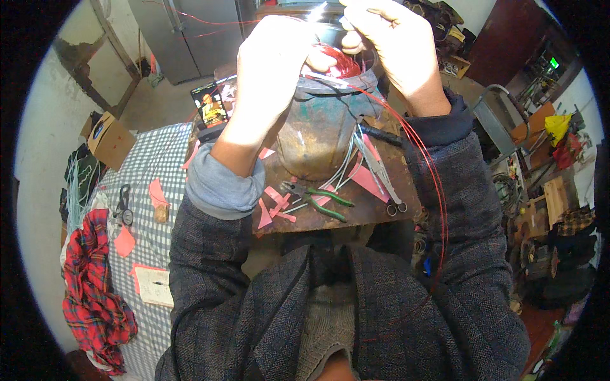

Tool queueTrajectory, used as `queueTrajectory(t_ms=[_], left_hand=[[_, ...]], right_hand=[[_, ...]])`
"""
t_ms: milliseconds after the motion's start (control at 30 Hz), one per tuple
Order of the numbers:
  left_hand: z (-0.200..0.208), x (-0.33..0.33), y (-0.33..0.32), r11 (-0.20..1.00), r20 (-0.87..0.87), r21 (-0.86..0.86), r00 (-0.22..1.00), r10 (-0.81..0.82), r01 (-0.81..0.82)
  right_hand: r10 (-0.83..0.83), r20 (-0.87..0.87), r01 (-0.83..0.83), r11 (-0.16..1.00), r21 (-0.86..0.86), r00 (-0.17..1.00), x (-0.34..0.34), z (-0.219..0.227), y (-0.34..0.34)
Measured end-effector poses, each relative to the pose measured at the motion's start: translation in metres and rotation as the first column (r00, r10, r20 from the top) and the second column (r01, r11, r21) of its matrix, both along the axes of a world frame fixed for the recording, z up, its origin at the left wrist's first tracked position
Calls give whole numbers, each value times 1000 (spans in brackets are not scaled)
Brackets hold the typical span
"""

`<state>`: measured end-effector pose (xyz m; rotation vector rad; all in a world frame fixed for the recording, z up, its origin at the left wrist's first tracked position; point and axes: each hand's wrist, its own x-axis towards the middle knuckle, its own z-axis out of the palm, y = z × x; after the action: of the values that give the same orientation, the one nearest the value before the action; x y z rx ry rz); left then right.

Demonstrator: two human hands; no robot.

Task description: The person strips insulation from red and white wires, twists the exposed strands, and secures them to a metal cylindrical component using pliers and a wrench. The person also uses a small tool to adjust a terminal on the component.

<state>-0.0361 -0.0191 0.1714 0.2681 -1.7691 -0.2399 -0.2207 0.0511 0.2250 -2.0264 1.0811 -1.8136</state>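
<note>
A worn round metal housing point(311, 136) stands on the brown work surface in front of me, with a coil of red wire point(340, 61) inside its open top. My left hand point(273, 66) is closed at the left rim, its thumb at the coil; red wire runs to it from the upper left. Above the right rim, my right hand point(400, 44) has thumb and fingers pinched together; glare hides what is between them. A bright white strip point(316, 11) shows between the hands. Loose red wires point(429, 159) trail over the rim and down along my right sleeve.
Green-handled pliers point(321, 198), scissors point(394, 206), pale thin tubes and pink paper scraps point(274, 202) lie below the housing. At left, a checkered cloth point(155, 228) carries a watch point(125, 206), a notebook point(154, 286) and a red plaid garment point(95, 279). A metal chair point(499, 120) stands right.
</note>
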Motion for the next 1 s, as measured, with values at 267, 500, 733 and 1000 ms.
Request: queueTrajectory(t_ms=[267,500,733,1000], left_hand=[[-5,-4,3,925,-123,280,965,-231,257],[-4,2,-5,990,71,139,997,7,-17],[-6,1,-3,991,38,128,998,46,-50],[-4,-2,1,928,-101,272,966,-237,256]], right_hand=[[451,411,-544,827,140,792,17,-8,1],[360,387,-433,893,118,849,19,-11,-9],[591,515,-737,665,124,621,16,-9,-12],[81,-232,-86,996,-13,969,13,-6,-12]])
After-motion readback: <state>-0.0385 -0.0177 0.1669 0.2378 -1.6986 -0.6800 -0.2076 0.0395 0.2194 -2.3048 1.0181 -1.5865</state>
